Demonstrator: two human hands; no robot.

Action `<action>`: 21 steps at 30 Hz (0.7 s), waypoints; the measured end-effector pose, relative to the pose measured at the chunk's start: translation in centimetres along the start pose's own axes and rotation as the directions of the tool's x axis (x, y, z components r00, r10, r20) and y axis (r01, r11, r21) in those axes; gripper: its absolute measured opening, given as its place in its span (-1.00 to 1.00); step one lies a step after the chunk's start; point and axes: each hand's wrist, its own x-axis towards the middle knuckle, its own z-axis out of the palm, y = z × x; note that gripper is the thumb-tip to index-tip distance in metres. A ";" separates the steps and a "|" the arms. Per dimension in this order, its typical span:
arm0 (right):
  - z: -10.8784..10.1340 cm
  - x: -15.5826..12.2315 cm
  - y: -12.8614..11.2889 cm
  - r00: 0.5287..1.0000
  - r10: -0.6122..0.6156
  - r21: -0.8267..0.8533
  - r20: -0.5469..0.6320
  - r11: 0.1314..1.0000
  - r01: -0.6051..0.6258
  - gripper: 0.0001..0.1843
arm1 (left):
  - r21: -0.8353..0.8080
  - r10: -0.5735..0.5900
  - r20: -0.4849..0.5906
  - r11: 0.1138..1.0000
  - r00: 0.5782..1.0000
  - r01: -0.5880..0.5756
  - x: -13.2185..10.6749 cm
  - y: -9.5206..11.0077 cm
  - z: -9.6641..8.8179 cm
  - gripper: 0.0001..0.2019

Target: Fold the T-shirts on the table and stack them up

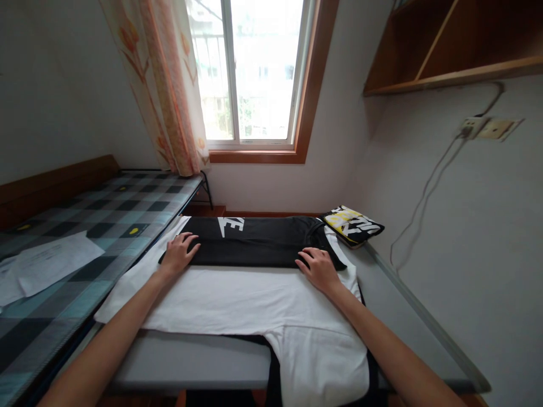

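Note:
A black T-shirt (263, 244) with white lettering lies folded into a long strip across the far half of a white T-shirt (220, 297). My left hand (180, 251) rests on the strip's near left end, fingers a little bent and apart. Toward the strip's right end, my right hand (316, 264) lies on its near edge with fingers spread. Neither hand grips anything. The white T-shirt is spread sideways, one sleeve (324, 362) hanging toward me over the table's front edge. Black cloth (275, 367) shows from underneath it.
A grey table (203, 359) carries the shirts. At its far right corner sits a folded black garment (354, 225) with yellow and white print. Left is a bed (102, 212) with a checked cover and papers (55, 263). A cable (424, 192) hangs down the right wall.

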 end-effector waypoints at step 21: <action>-0.1 -4.8 5.6 0.929 0.369 -0.147 0.000 0.919 -0.365 0.01 | 0.027 -0.014 0.124 1.000 0.992 0.011 -3.9 -5.5 0.2 -0.06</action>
